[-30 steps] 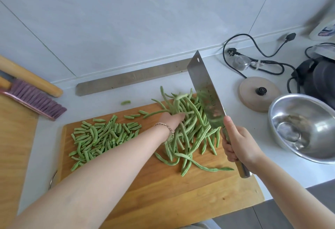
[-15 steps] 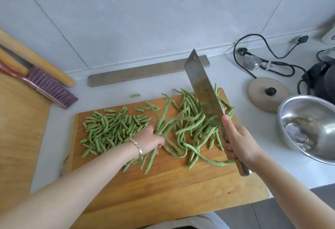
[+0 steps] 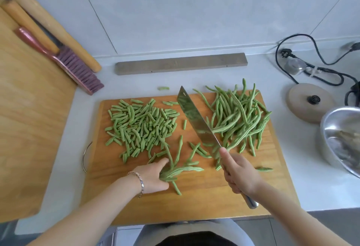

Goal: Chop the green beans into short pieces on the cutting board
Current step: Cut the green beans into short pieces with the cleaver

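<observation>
A wooden cutting board [image 3: 194, 203] lies on the white counter. Short chopped bean pieces [image 3: 140, 126] are heaped on its left half. A pile of long whole green beans [image 3: 239, 119] covers its right half. My left hand [image 3: 155, 175], with a bracelet on the wrist, grips a small bunch of long beans [image 3: 181, 169] near the board's middle front. My right hand [image 3: 237, 173] holds a cleaver [image 3: 196, 121] by its steel handle, blade raised and slanting toward the far left between the two heaps.
A steel bowl [image 3: 339, 138] sits at the right edge, a round wooden lid [image 3: 309, 102] behind it, black cables [image 3: 311, 66] at the back right. A metal bar [image 3: 181, 63] lies along the wall. A brush [image 3: 78, 68] and rolling pins [image 3: 58, 25] rest at left.
My left hand has pulled a small bunch of long beans out of the right pile toward the board's front middle. The cleaver stays raised in my right hand. The camera tilted down.
</observation>
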{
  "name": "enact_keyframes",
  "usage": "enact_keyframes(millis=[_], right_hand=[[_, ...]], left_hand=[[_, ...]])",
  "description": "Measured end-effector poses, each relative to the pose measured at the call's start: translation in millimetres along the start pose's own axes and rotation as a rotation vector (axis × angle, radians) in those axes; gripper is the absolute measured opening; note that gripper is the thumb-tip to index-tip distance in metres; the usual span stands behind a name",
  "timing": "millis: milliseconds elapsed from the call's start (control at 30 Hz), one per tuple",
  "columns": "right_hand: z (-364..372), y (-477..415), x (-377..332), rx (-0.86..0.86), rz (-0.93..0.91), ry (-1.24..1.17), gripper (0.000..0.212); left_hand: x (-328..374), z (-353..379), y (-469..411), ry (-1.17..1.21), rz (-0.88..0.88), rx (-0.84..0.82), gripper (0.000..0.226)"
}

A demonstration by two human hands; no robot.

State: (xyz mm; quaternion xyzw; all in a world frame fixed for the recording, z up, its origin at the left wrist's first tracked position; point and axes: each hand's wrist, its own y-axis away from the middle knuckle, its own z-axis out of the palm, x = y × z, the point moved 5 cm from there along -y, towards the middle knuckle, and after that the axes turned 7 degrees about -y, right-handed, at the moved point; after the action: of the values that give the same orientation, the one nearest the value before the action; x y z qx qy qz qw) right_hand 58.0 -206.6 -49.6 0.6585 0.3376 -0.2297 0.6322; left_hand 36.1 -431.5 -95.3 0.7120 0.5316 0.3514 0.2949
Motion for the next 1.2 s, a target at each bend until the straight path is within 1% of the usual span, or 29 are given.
enact_keyframes(millis=[67,133,167,233,333,400,500,633,767,867,967,1100,1200], right_hand=[[3.7,-0.6,4.1,-0.002,0.020,0.013,0.050],[6.4,-1.6,5.9,0.003,0.030,0.013,0.050],[7.2,-2.2,6.4,0.005,0.033,0.009,0.050],[7.0,-3.9,7.3,0.009,0.036,-0.002,0.049],[5.5,-6.1,7.4,0.019,0.038,-0.016,0.048],[5.7,-6.5,7.0,0.020,0.034,-0.021,0.048],[6.6,-6.1,7.0,0.019,0.032,-0.029,0.048],[3.7,-3.3,8.2,0.033,0.022,-0.028,0.049],[0.5,3.4,8.8,0.034,0.018,-0.027,0.050],[1.9,8.0,11.8,0.024,0.031,-0.031,0.049],[8.5,9.6,19.8,-0.007,0.058,-0.018,0.049],[21.1,7.5,38.8,-0.046,0.088,0.040,0.049],[24.3,4.9,49.0,-0.028,0.091,0.087,0.049]], left_hand=[[0.4,-1.1,-2.8,0.017,-0.049,0.051,0.076],[5.2,-2.4,-7.9,-0.119,-0.108,0.171,0.082],[9.2,-1.9,-10.5,-0.182,-0.133,0.229,0.080],[18.7,-1.0,-13.4,-0.230,-0.160,0.331,0.072],[28.5,-0.2,-16.3,-0.274,-0.152,0.421,0.064],[31.6,2.3,-18.9,-0.283,-0.151,0.430,0.065],[31.5,3.4,-22.0,-0.241,-0.136,0.425,0.057],[23.8,-1.1,-25.0,-0.149,-0.054,0.403,0.059],[7.0,-2.5,-20.4,-0.225,0.026,0.348,0.064],[-11.6,-0.1,-11.0,-0.311,0.014,0.321,0.065],[-26.4,4.4,-0.7,-0.354,-0.018,0.330,0.063],[-28.5,9.7,3.7,-0.269,-0.035,0.386,0.057],[-20.8,11.8,-0.7,-0.248,-0.016,0.424,0.056]])
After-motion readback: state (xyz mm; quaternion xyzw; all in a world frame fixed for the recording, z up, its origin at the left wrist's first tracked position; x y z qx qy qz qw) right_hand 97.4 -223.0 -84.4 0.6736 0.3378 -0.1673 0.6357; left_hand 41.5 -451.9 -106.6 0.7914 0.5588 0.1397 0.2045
